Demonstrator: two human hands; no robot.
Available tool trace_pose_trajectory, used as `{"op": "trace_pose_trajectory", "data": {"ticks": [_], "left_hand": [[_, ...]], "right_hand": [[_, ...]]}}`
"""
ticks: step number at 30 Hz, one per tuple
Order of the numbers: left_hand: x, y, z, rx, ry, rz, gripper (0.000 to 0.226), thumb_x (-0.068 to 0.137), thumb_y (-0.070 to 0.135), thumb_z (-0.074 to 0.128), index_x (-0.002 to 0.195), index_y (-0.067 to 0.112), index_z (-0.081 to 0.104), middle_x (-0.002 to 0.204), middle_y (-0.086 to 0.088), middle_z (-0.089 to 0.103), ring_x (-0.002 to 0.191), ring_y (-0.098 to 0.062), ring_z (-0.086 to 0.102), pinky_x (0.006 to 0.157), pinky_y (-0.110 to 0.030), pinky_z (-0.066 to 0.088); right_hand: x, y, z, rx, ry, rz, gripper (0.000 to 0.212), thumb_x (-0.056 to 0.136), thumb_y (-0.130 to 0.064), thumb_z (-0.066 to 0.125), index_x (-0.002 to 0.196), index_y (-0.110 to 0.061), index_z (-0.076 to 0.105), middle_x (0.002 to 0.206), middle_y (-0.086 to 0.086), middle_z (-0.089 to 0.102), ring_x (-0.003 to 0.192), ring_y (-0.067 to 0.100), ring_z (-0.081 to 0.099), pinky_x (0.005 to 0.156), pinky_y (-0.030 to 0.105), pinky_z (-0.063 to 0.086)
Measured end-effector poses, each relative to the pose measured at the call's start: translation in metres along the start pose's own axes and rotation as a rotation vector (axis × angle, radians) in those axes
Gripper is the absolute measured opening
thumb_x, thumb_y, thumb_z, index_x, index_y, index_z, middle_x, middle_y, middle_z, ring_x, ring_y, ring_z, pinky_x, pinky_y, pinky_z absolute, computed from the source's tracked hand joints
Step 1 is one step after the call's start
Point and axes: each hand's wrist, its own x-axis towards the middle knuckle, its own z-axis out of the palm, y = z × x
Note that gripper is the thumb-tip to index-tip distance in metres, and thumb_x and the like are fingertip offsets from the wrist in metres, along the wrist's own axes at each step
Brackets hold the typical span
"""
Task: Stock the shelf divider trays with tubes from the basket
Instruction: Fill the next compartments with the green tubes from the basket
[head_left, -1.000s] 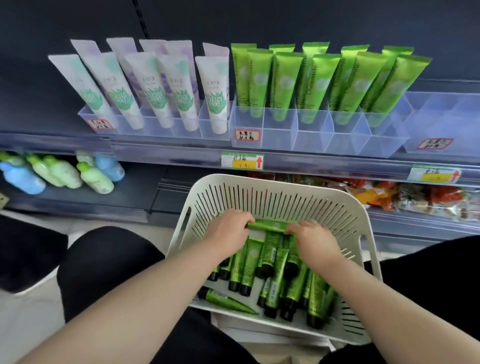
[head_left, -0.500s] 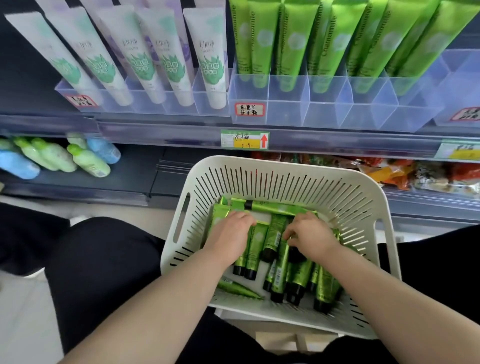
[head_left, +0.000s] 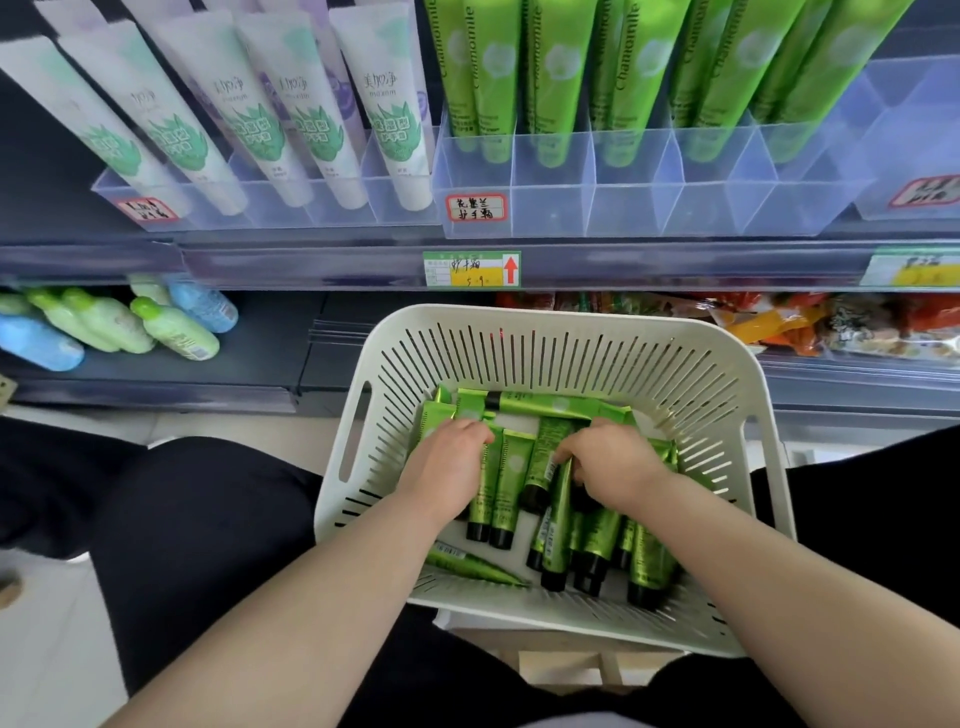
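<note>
White slotted plastic basket (head_left: 566, 332), rounded corners, holds glossy green tubes (head_left: 511, 483) with black caps, loosely heaped. Right hand (head_left: 613, 462) is inside the basket, grip clamped on one tube. Left hand (head_left: 452, 457) is also in the basket, fingers curled over crimped tube ends (grip unclear). Above the basket: clear rigid divider trays (head_left: 550, 208), tall tubes (head_left: 556, 78) upright in them.

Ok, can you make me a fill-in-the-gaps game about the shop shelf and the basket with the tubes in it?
1. The small green plastic tubes in the white slotted plastic basket have ____ caps.
2. The red arrow on the paper price label points ____.
3. In the clear plastic divider trays, the tall white tubes stand to the ____ of the tall green tubes.

Missing words: black; up; left.
</note>
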Motion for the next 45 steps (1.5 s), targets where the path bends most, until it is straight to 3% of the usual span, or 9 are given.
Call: {"op": "trace_pose_trajectory", "data": {"ticks": [6,9,18,23,27,31,37,40,45], "left_hand": [[0.005,0.002,0.002,-0.003,-0.034,-0.041,0.040,0.092,-0.003,0.051,0.125,0.017,0.060,0.129,0.001,0.058,0.123,-0.018,0.049,0.103,-0.031,0.041],[0.018,0.010,0.001,-0.051,-0.078,-0.080,0.033,0.094,0.005,0.052,0.123,0.017,0.061,0.126,-0.003,0.061,0.113,-0.021,0.057,0.094,-0.036,0.048],[0.062,0.070,0.022,-0.076,-0.268,-0.234,0.031,0.090,0.026,0.067,0.117,0.013,0.059,0.111,-0.008,0.065,0.095,-0.024,0.063,0.075,-0.033,0.051],[0.061,0.069,0.027,0.099,-0.348,-0.281,0.043,0.084,0.000,0.061,0.125,0.012,0.051,0.113,-0.009,0.063,0.097,-0.023,0.063,0.073,-0.031,0.054],[0.054,0.063,0.021,0.148,-0.410,-0.293,0.059,0.080,0.015,0.063,0.136,0.021,0.045,0.127,-0.002,0.056,0.103,-0.020,0.060,0.055,-0.024,0.045],[0.053,0.062,0.025,0.201,-0.394,-0.247,0.039,0.090,0.037,0.058,0.125,0.021,0.052,0.118,-0.002,0.061,0.100,-0.021,0.059,0.063,-0.029,0.047],[0.044,0.050,0.013,-0.247,-0.280,-0.321,0.045,0.090,0.037,0.059,0.129,0.015,0.054,0.120,-0.007,0.062,0.078,-0.014,0.056,0.061,-0.024,0.042],[0.035,0.046,-0.010,-0.463,-0.177,-0.288,0.032,0.090,0.036,0.062,0.111,0.012,0.059,0.100,-0.007,0.067,0.075,-0.021,0.062,0.057,-0.031,0.049],[0.024,0.058,-0.064,-0.690,0.034,-0.160,0.025,0.083,0.030,0.073,0.098,0.040,0.056,0.090,0.003,0.069,0.076,-0.018,0.070,0.069,-0.044,0.060]], "right_hand": [[-0.011,0.009,-0.031,0.018,-0.032,-0.053,0.020,0.085,-0.037,0.066,0.103,-0.030,0.063,0.114,-0.004,0.053,0.109,0.016,0.047,0.092,0.034,0.043],[-0.021,0.018,-0.052,0.243,-0.085,0.020,0.014,0.088,-0.033,0.063,0.099,-0.027,0.059,0.100,-0.004,0.060,0.080,0.011,0.057,0.065,0.023,0.045],[-0.034,0.038,-0.065,0.324,0.162,0.106,0.019,0.095,-0.025,0.052,0.109,-0.018,0.062,0.102,0.004,0.063,0.090,0.023,0.058,0.075,0.032,0.046],[-0.032,0.040,-0.064,0.260,0.162,0.097,0.012,0.098,-0.025,0.045,0.102,-0.021,0.056,0.094,0.002,0.063,0.083,0.024,0.059,0.071,0.035,0.049],[-0.032,0.039,-0.071,0.244,0.157,0.070,0.016,0.097,-0.032,0.047,0.108,-0.028,0.058,0.092,-0.004,0.061,0.081,0.020,0.056,0.068,0.032,0.047],[-0.037,0.035,-0.072,0.217,0.158,0.046,0.018,0.096,-0.035,0.050,0.111,-0.031,0.060,0.091,-0.007,0.059,0.081,0.017,0.053,0.068,0.030,0.045],[-0.049,0.033,-0.079,0.261,0.284,0.057,0.015,0.092,-0.036,0.057,0.100,-0.030,0.068,0.093,-0.010,0.067,0.085,0.015,0.060,0.073,0.029,0.048],[-0.056,0.028,-0.089,0.278,0.370,0.044,0.016,0.091,-0.036,0.058,0.097,-0.028,0.071,0.093,-0.009,0.070,0.082,0.014,0.060,0.074,0.031,0.051],[-0.076,0.021,-0.118,0.258,0.595,0.010,0.015,0.090,-0.035,0.059,0.096,-0.029,0.072,0.094,-0.009,0.070,0.089,0.015,0.062,0.070,0.028,0.046]]}}
